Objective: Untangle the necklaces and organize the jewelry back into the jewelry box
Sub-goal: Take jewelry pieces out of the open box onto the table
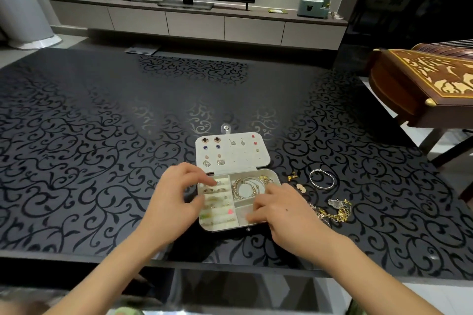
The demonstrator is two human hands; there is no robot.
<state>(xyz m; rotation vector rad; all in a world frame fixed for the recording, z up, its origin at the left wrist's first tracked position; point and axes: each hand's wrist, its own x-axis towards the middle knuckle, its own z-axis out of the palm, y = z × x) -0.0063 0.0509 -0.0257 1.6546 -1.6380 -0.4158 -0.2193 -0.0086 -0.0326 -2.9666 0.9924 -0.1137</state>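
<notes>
Box (225, 227) sits open near the table's (102, 161) front edge, lid (245, 157) flat behind it with studs pinned in rows. Left hand (176, 194) is over the ring rolls (217, 198), forefinger tip on an upper roll and thumb by the box's left wall; can't tell whether it pinches a ring or only steadies. Right hand (279, 208) has its fingers curled down into the small front-right cell (243, 211); the fingertips are blurred, so I can't tell if they hold anything. Bracelets (234, 189) are coiled in the cell behind. Necklaces (335, 213) lie outside the box, a gold and silver knot on the table just right of the right wrist, apparently not yet separated. Bangle (310, 177), gold charm (292, 176) and a pale piece (301, 186) are loose beyond it. Risks, as I judge them: the right wrist passes close to the knot, so a sweep outward could drag the chains, tighten the tangle, or push them across the glossy top. Pulling a chain hard at the knot could cinch or snap a fine link. The box is light and near the edge; a push from either hand could slide it or tip it and spill the rings. A left fingertip brushing the rolls could lift a seated ring. Small pieces against the dark patterned top would be easy to miss.
</notes>
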